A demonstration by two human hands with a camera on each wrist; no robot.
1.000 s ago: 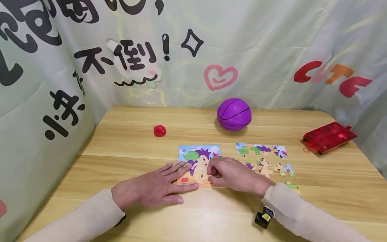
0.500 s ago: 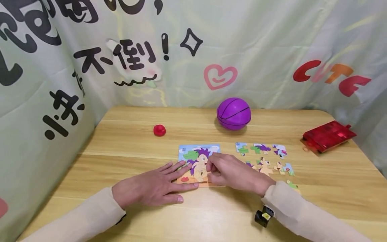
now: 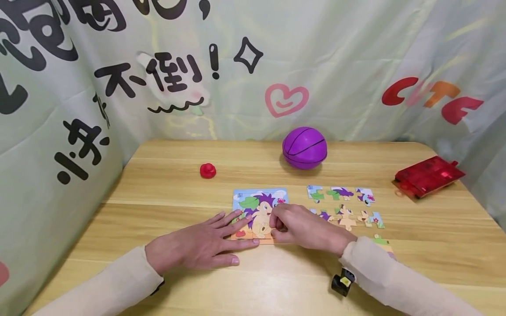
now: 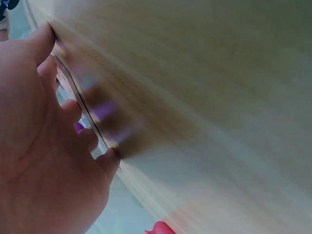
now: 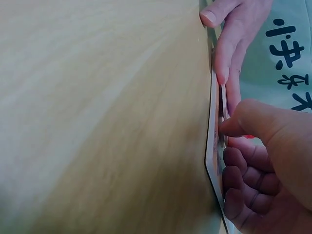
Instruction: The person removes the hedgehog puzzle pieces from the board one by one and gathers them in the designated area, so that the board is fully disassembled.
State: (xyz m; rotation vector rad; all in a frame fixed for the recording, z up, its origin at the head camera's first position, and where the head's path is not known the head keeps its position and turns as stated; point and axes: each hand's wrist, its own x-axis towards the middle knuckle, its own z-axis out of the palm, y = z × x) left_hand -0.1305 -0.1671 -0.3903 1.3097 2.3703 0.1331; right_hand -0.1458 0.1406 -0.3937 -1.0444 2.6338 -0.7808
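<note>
In the head view a cartoon hedgehog puzzle board lies flat on the wooden table. My left hand rests on its left part with fingers spread; in the left wrist view that left hand has its fingertips at the board's edge. At the board's lower right is my right hand, fingers curled. In the right wrist view the right hand's thumb and fingers meet at a thin puzzle piece raised along the board, pinching its edge; most of the piece is hidden.
Several loose puzzle pieces lie in rows right of the board, partly behind the right forearm. A purple ball, a small red hat-shaped toy and a red translucent box stand farther back. A printed curtain hangs behind the table.
Both hands stay in nearly the same place on the board. The right hand's fingers shift only slightly, and the whole view drifts a little.
</note>
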